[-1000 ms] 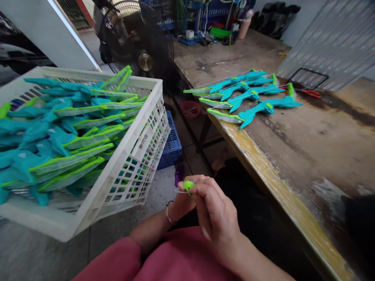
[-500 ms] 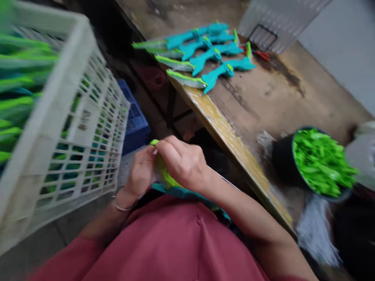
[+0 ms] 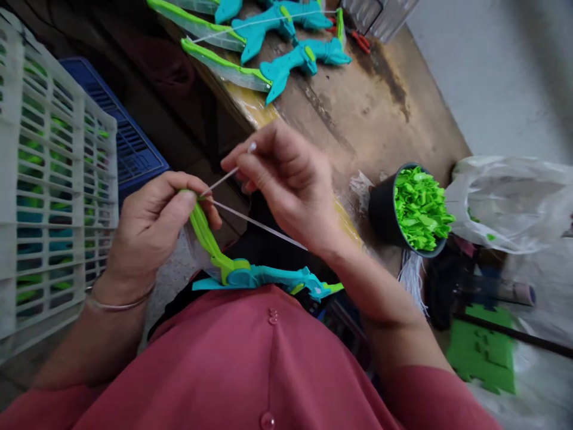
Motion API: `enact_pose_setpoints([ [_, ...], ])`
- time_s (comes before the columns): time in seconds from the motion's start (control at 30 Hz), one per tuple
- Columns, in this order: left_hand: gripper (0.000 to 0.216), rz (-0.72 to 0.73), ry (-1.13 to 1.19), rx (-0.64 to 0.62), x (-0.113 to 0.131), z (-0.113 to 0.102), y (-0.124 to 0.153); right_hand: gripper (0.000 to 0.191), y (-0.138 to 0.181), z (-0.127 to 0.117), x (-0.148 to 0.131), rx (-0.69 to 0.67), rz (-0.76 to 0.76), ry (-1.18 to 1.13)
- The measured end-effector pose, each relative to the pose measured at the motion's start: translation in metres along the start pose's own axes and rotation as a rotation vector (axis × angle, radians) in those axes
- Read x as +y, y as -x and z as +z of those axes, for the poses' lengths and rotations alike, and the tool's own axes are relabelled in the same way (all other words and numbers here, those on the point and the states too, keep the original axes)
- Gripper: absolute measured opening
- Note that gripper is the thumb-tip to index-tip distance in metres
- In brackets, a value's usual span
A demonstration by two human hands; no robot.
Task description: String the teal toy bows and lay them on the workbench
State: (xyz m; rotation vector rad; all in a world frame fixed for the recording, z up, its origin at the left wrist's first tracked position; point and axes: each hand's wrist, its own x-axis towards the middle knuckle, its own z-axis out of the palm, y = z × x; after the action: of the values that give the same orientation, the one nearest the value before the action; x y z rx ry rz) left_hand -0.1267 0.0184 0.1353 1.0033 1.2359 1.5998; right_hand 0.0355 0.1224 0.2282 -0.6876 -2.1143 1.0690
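Observation:
A toy bow (image 3: 268, 276) with a turquoise middle and lime-green limbs lies against my body. My left hand (image 3: 156, 221) is closed on the tip of its near green limb, thumb on top. A white string (image 3: 259, 225) passes through or around that tip; I cannot tell which. One stretch slants down to the right behind my right wrist. The short end runs up to my right hand (image 3: 290, 185), which pinches it between thumb and fingers, with the white tip sticking out above. The far limb's end is partly hidden by my right forearm.
Similar toy bows (image 3: 290, 65) lie on the wooden table (image 3: 358, 113), at least one strung. A black bucket (image 3: 380, 206) holds small green parts, with white strings (image 3: 412, 280) hanging below. A white crate (image 3: 49, 197) and a blue crate (image 3: 116, 131) stand left. Red-handled pliers (image 3: 362, 42) lie behind.
My hands were close together at the limb tip; now my right hand has moved up and right, drawing the string end out. The camera view has shifted right and down.

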Motion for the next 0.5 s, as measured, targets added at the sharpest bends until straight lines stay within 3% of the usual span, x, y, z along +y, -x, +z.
enact_pose_setpoints([
  [0.1, 0.008, -0.007, 0.047, -0.004, 0.001, 0.002, 0.004, 0.011, 0.012, 0.011, 0.013, -0.064, -0.006, 0.057],
  [0.3, 0.013, -0.020, 0.052, 0.077, -0.001, 0.009, 0.006, 0.011, 0.033, 0.021, 0.009, -0.174, -0.131, 0.206],
  [0.5, 0.015, -0.063, 0.142, 0.032, 0.002, 0.014, 0.009, 0.008, 0.030, 0.038, 0.017, -0.036, -0.053, 0.157],
])
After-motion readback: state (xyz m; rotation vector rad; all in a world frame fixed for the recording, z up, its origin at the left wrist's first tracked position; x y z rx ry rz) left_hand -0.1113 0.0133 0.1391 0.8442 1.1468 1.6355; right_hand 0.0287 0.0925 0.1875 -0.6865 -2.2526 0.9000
